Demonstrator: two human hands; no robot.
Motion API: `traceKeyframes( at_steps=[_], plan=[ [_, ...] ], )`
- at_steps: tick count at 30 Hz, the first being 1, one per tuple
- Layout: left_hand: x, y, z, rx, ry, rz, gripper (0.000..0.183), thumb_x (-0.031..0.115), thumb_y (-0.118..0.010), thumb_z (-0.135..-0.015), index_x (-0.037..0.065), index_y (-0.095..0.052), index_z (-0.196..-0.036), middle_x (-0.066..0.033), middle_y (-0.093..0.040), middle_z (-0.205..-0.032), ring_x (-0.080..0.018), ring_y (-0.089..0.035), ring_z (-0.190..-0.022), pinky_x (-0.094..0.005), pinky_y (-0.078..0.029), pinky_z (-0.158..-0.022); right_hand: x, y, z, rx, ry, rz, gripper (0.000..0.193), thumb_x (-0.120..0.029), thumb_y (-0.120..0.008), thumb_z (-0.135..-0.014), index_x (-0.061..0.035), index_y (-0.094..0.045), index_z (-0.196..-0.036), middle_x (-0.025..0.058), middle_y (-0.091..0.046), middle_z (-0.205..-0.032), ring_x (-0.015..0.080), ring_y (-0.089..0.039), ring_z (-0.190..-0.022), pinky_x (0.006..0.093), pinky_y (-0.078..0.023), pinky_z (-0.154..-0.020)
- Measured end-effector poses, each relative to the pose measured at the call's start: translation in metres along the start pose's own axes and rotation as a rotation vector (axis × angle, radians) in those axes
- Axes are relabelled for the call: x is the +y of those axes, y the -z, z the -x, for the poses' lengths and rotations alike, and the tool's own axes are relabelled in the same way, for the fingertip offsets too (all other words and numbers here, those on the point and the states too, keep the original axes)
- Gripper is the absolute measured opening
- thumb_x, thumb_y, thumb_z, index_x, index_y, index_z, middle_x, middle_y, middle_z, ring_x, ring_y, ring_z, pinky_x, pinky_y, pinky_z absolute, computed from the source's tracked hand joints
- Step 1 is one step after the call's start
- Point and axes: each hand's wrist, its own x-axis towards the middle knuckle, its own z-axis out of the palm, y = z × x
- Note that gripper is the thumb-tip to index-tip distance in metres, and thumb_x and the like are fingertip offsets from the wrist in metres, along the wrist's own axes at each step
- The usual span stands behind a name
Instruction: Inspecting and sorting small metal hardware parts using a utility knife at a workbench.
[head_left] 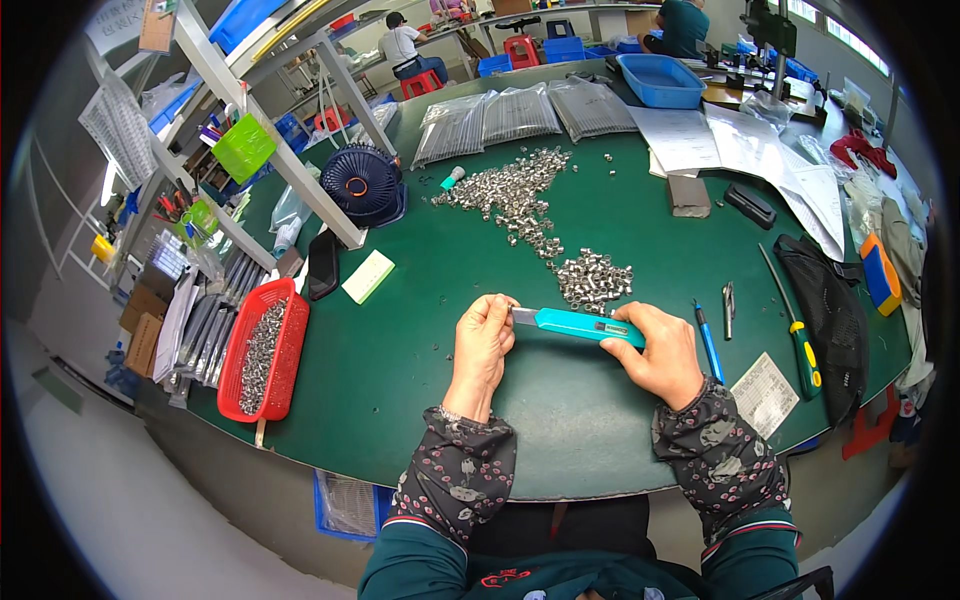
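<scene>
In my right hand (660, 352) is a teal utility knife (580, 325), its blade (523, 316) out and pointing left. My left hand (482, 350) is closed in a pinch right at the blade's tip. Between its fingertips sits a small metal part, mostly covered by the fingers. Just beyond the knife lies a small heap of short metal sleeves (594, 279). A larger spread of the same sleeves (510, 188) reaches back across the green table mat (420, 300).
At the left edge stands a red basket (297, 330) of small metal parts, near a black phone (323, 264) and a dark fan (362, 186). To the right lie a blue pen (708, 340), a screwdriver (803, 350) and a black pouch (825, 310). Bagged rods (520, 112) line the back.
</scene>
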Motion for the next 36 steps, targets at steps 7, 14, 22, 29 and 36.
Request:
traceKeyframes(
  at_steps=[7, 14, 22, 29, 36],
  plan=[
    [0.001, -0.002, 0.0, 0.021, -0.016, -0.078, 0.023, 0.025, -0.05, -0.088, 0.004, -0.054, -0.078, 0.0029, -0.043, -0.061, -0.0013, -0.032, -0.045, -0.0149, -0.023, -0.037, 0.0, 0.0, 0.0, 0.006, 0.014, 0.009, 0.027, -0.023, -0.066, -0.068, -0.0038, -0.057, -0.085, 0.0125, -0.059, -0.076, 0.0303, -0.057, -0.065, 0.0362, -0.043, -0.055],
    [0.0, -0.003, 0.0, 0.033, -0.02, -0.099, 0.028, 0.032, -0.051, -0.087, 0.007, -0.052, -0.074, 0.0042, -0.041, -0.061, -0.0004, -0.028, -0.043, -0.0155, -0.02, -0.036, 0.0, -0.001, 0.0, 0.038, 0.051, 0.018, 0.025, -0.024, -0.066, -0.068, -0.0061, -0.056, -0.083, 0.0087, -0.057, -0.07, 0.0282, -0.056, -0.062, 0.0369, -0.042, -0.055],
    [0.003, 0.002, -0.001, -0.018, 0.053, -0.111, 0.029, 0.033, -0.051, -0.087, 0.008, -0.052, -0.072, 0.0041, -0.04, -0.061, -0.0009, -0.027, -0.043, -0.0156, -0.019, -0.036, 0.001, 0.002, -0.001, 0.024, 0.065, 0.026, 0.026, -0.023, -0.066, -0.068, -0.0055, -0.056, -0.084, 0.0086, -0.057, -0.072, 0.0275, -0.056, -0.064, 0.0362, -0.042, -0.056],
    [0.006, -0.002, 0.0, -0.014, 0.107, -0.136, 0.029, 0.029, -0.048, -0.089, 0.006, -0.049, -0.07, 0.0035, -0.039, -0.055, -0.0026, -0.026, -0.04, -0.0173, -0.018, -0.034, 0.002, 0.006, -0.004, 0.04, 0.13, 0.051, 0.026, -0.021, -0.067, -0.066, -0.005, -0.055, -0.083, 0.0086, -0.056, -0.071, 0.0274, -0.055, -0.066, 0.0369, -0.042, -0.057],
    [0.006, 0.0, -0.001, -0.057, 0.158, -0.175, 0.029, 0.027, -0.048, -0.089, 0.006, -0.048, -0.069, 0.0033, -0.039, -0.057, -0.0024, -0.026, -0.041, -0.0163, -0.019, -0.034, 0.001, 0.015, -0.008, 0.051, 0.213, 0.165, 0.028, -0.017, -0.069, -0.062, -0.0054, -0.054, -0.082, 0.0078, -0.05, -0.068, 0.0263, -0.052, -0.066, 0.0363, -0.041, -0.056]
  ],
)
